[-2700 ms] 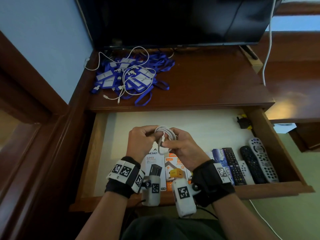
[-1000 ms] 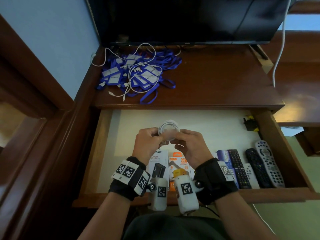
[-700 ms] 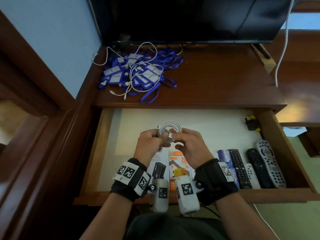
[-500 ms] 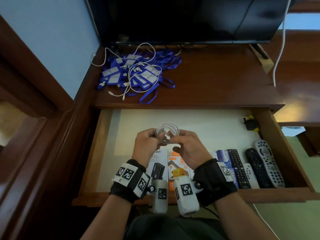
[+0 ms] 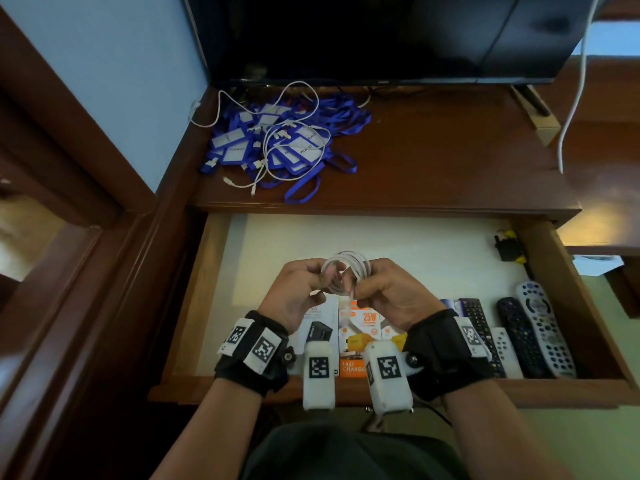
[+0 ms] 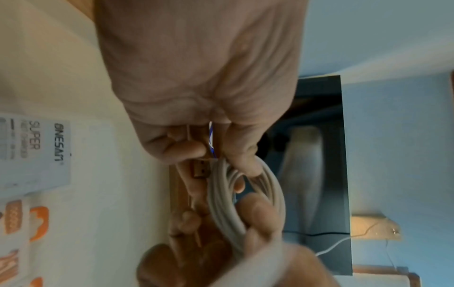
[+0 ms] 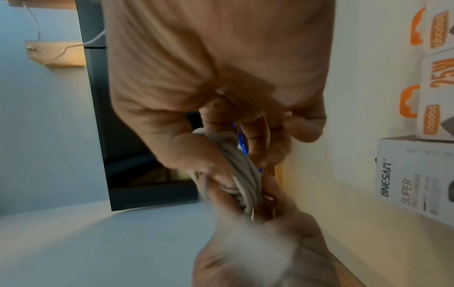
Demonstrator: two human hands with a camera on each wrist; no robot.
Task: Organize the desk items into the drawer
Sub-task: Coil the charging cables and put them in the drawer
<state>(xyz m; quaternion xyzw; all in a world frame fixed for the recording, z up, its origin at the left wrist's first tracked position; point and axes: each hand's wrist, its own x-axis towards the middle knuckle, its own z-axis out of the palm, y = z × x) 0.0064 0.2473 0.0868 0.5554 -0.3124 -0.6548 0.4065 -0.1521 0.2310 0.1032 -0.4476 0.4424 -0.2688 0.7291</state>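
A: Both of us are on the coiled white cable (image 5: 346, 271) at the centre of the head view. Our left hand (image 5: 298, 289) pinches one side of the coil and our right hand (image 5: 391, 292) pinches the other, above the open drawer (image 5: 214, 271).

B: What has changed? A few seconds ago a loose loop hung below our fingers; now the turns sit together in one tight ring, and the hands have hardly shifted over the drawer.

A: In the left wrist view the USB plug (image 6: 200, 168) lies against the coil (image 6: 245, 203), just under our thumb. We judge that we are tucking the end in, so the bundle holds its shape.

B: So this cable is nearly ready to set down. The pale floor of the drawer in the middle of the frame is bare, while the charger boxes (image 5: 360, 327) lie at the lower centre and the remote controls (image 5: 519, 334) at the lower right.

A: Plenty is left, though. At the upper left of the bench (image 5: 450, 161), the blue lanyards with badges (image 5: 277, 147) lie tangled with more white cables (image 5: 294, 133). We'd say the task is about midway.

B: If the end slips, the coil may spring open.
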